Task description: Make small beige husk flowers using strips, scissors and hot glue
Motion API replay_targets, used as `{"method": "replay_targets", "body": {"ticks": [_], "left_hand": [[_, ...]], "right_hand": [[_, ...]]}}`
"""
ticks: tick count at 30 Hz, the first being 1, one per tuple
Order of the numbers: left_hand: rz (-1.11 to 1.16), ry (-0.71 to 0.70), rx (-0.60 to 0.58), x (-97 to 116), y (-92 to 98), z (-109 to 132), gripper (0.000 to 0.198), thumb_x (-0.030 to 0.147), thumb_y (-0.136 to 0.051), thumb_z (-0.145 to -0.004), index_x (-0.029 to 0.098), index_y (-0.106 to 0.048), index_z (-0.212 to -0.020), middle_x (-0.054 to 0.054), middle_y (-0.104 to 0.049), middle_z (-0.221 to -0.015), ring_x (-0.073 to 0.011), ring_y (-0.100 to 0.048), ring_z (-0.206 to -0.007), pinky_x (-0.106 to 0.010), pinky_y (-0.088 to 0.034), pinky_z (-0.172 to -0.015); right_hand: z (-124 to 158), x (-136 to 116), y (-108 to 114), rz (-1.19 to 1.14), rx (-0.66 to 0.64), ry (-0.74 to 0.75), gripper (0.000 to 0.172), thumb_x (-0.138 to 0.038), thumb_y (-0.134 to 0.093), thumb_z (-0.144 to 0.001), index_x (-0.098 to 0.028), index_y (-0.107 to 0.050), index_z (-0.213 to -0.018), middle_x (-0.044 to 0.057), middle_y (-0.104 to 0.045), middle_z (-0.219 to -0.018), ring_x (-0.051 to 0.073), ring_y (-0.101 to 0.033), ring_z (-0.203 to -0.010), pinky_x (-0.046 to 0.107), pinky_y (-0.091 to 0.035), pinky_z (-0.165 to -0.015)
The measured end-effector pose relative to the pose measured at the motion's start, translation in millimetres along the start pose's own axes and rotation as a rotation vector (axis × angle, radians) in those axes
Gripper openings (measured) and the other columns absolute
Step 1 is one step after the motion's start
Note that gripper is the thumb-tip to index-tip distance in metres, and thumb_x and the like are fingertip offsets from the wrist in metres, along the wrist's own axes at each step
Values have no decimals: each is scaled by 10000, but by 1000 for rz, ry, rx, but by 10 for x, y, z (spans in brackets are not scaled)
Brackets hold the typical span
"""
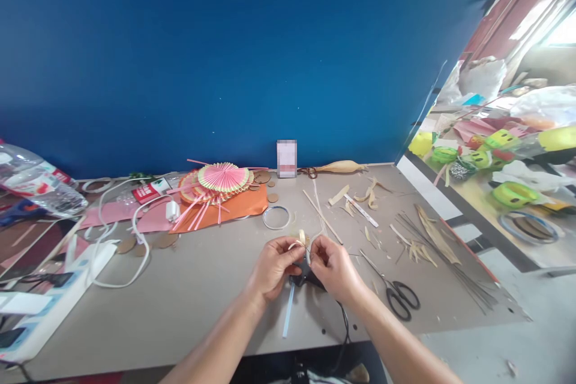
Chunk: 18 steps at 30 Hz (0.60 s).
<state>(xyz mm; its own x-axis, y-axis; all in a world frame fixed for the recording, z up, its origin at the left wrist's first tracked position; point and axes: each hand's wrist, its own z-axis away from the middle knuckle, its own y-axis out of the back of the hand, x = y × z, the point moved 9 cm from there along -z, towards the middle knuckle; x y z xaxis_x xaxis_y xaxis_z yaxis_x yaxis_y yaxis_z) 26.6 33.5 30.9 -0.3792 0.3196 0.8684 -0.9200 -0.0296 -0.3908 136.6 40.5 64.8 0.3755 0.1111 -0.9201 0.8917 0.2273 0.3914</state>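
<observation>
My left hand [275,264] is closed in a pinch on a small pale piece of dried husk [302,236]. Close beside it, my right hand [332,265] pinches something thin at the same piece; its fingers cover most of it. Under both hands lies a black glue gun [310,278], partly hidden, with a translucent glue stick [288,311] jutting toward me. A pale thread [317,201] runs on the table beyond my right hand. To the right rest black-handled scissors [402,300], a thin wooden stick [323,217] and a white pen [361,210].
Husk scraps [416,250] and thin wires [463,276] lie at the right. Pink paper fans [225,179] sit on orange paper [243,210] at the back left, near a tape roll [276,218]. A power strip [67,294] with white cable stands left. A blue panel [270,60] closes the back.
</observation>
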Motion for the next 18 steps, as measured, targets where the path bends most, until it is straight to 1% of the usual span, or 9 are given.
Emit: {"method": "replay_targets", "body": {"ticks": [6, 12, 18], "left_hand": [[-15, -11, 3, 15, -2, 9, 209, 267, -743, -568, 129, -623, -670, 6, -532, -606, -83, -492, -549, -169, -446, -425], [-51, -35, -45, 84, -74, 34, 199, 301, -700, -629, 117, -629, -651, -9, -523, -615, -85, -484, -570, -151, -422, -426], [15, -17, -61, 67, -99, 47, 184, 281, -709, -621, 116, -633, -650, -2, -524, -616, -78, -481, -555, -149, -410, -422]], "right_hand": [[3, 18, -19, -32, -8, -5, 49, -183, -428, -658, -196, -402, -618, -77, -354, -508, 74, -292, -453, 187, -252, -437], [8, 9, -18, -67, 11, 12, 46, -167, -428, -666, -187, -414, -626, -81, -346, -493, 67, -299, -442, 181, -248, -430], [42, 40, -89, -125, 15, -8, 59, -178, -428, -697, -189, -428, -639, -80, -351, -476, 67, -310, -420, 176, -244, -408]]}}
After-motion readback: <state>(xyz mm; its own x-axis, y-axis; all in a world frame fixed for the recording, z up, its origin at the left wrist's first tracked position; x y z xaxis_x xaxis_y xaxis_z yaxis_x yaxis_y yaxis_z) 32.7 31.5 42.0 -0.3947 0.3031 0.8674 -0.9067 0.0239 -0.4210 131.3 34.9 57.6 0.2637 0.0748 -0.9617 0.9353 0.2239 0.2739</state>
